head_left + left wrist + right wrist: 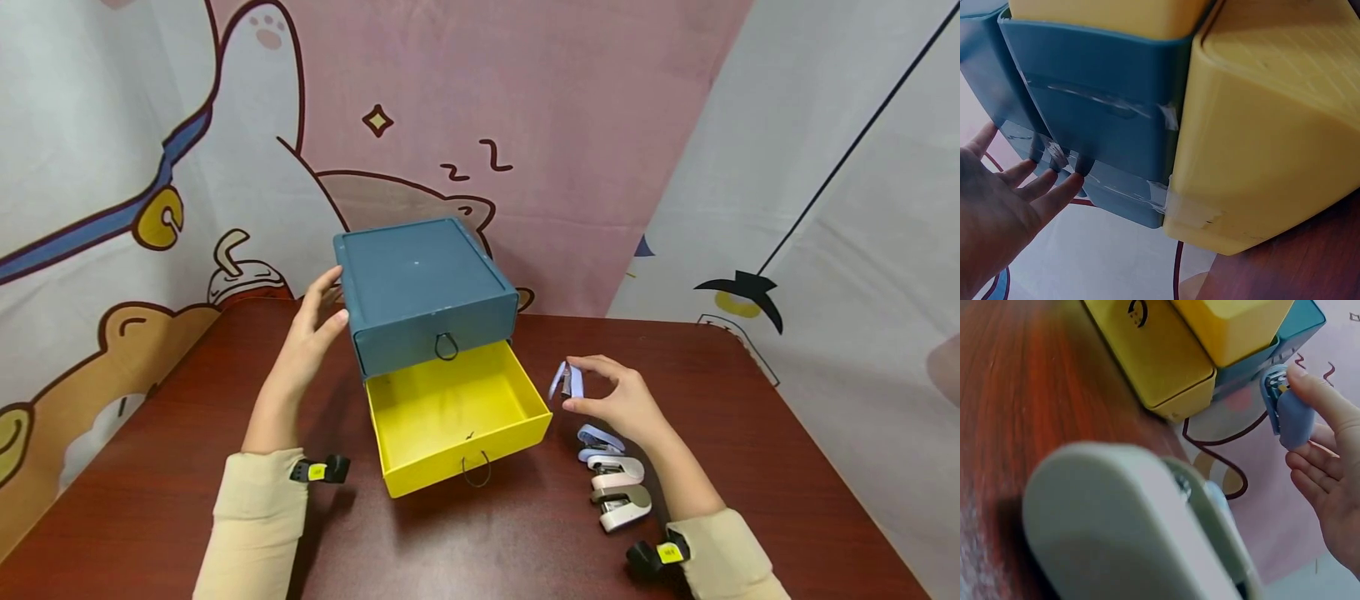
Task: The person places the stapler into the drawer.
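The person's left arm, wearing a cream fabric sleeve point(258, 517), is reaching forward toward the far-left corner of the dark red-brown, wood-grained worktop point(765, 467). The bare left hand point(306, 340) is extending spread fingers, the thumb standing apart from them. The right arm, in a matching cream fabric sleeve point(723, 557), is slanting inward, away from the worktop's right edge, and the bare right hand point(624, 404) is pinching, thumb and fingers curving toward one another.
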The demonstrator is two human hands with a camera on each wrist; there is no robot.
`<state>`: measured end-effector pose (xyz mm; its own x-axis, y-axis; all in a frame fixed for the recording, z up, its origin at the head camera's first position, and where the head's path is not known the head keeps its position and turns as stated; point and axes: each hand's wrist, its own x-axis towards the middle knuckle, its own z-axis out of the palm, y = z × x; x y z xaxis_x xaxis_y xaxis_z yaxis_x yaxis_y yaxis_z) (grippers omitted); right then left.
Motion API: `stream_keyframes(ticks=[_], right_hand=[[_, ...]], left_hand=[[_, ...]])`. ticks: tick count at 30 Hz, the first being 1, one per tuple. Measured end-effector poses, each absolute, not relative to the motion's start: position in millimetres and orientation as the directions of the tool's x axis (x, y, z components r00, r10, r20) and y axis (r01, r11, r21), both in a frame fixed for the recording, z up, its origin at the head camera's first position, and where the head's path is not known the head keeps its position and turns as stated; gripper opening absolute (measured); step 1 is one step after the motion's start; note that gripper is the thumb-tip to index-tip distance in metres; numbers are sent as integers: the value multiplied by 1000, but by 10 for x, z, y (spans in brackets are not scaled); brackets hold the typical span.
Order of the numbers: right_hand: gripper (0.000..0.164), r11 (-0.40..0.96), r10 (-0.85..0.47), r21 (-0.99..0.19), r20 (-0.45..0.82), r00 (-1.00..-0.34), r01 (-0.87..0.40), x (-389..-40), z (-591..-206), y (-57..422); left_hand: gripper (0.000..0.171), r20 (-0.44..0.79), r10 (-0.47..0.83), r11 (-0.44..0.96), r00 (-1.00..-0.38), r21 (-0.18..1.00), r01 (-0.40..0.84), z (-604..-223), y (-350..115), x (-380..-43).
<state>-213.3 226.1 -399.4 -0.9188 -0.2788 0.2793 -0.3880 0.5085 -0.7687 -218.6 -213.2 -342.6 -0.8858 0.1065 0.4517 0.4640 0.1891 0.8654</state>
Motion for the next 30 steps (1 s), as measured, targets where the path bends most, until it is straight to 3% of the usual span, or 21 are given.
stream_keyframes(ticks=[15, 30], right_hand=[[62, 417, -206, -780, 419, -885, -466, -1925, -3659, 2035], [59, 291, -368, -743, 495, -787, -603, -1667, -3264, 1491]], left_hand=[[62, 450, 104, 187, -887, 867, 461, -3435, -2147, -2176], [62, 455, 106, 181, -884, 865, 467, -3432, -2131, -2187]])
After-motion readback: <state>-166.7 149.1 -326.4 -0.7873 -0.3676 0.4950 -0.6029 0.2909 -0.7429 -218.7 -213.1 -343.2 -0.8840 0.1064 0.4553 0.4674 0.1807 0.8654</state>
